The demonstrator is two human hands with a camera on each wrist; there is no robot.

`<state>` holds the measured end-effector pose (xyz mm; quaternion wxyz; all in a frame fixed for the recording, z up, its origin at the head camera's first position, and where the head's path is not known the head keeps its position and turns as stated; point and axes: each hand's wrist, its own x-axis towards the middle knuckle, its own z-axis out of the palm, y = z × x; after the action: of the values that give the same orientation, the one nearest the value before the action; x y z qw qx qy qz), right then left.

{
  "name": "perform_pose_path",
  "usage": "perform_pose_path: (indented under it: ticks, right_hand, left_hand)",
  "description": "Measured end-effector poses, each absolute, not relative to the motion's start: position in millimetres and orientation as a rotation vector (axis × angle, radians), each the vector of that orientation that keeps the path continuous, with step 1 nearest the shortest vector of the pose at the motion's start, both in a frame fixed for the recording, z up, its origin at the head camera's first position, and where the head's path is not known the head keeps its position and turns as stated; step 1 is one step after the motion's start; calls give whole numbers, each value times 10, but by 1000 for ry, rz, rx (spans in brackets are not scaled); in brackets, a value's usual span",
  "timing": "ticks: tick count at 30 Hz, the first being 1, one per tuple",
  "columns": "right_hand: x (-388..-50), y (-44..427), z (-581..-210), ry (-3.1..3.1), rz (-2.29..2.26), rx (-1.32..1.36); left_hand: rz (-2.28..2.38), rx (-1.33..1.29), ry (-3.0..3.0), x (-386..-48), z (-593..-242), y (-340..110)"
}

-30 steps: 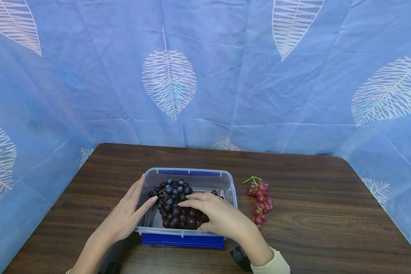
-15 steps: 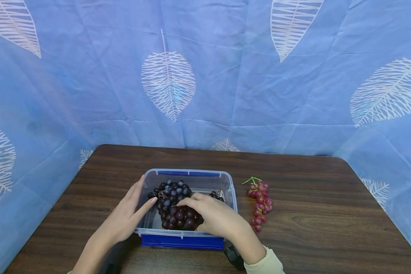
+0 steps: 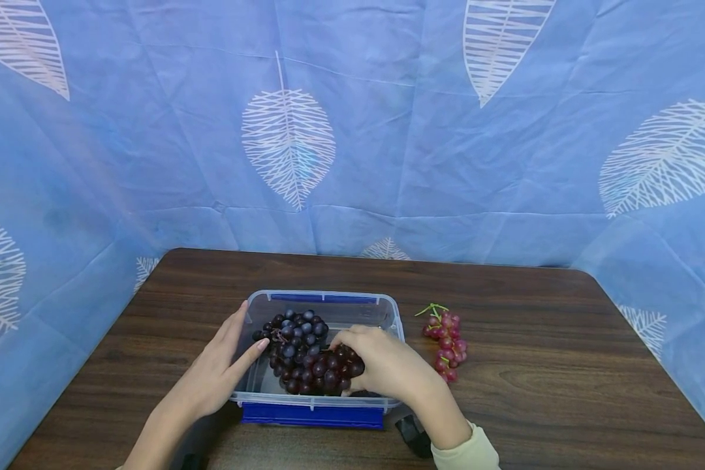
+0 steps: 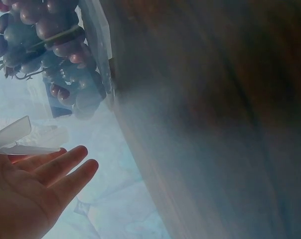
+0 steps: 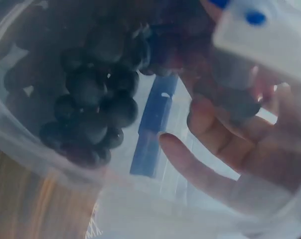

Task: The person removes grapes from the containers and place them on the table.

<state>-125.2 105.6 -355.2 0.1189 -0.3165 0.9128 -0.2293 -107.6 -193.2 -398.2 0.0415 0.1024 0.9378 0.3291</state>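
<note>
A clear plastic box (image 3: 313, 399) with blue clips holds a blue-black grape bunch (image 3: 296, 326) at its left and dark red grapes (image 3: 331, 378) at front centre. Curled fingers of the right hand (image 3: 390, 369) grip the dark red grapes from their right side; seen through the box wall in the right wrist view, its fingers (image 5: 178, 152) are bent by dark grapes (image 5: 90, 109). The left hand (image 3: 211, 375) rests on the box's left side, fingers straight along the outside, thumb over the rim. In the left wrist view, its palm (image 4: 36, 191) and straight fingers lie below the grapes (image 4: 51, 45).
A pink-red grape bunch (image 3: 448, 339) with a green stem lies on the brown wooden table (image 3: 552, 365), right of the box. Near the right wrist is a black object (image 3: 414, 434). A blue cloth (image 3: 376, 130) with white leaf prints hangs behind.
After a small shift left, my right hand has moved right, and the dark red grapes at its fingers have shifted right too. The left hand stays at the box's left side.
</note>
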Motion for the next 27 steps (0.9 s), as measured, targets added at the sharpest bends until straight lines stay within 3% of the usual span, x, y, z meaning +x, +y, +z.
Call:
perform_pose_path:
  ticks: [19,27]
  right_hand:
    - [-1240,1379,-3382,2775,-720,-858]
    - [-1219,1262,-3401,2693,-862,-894]
  left_hand:
    - [1017,319,2881,-1080,-3992,-1927]
    - [1006,304,2890,-1074,-3997,-1923]
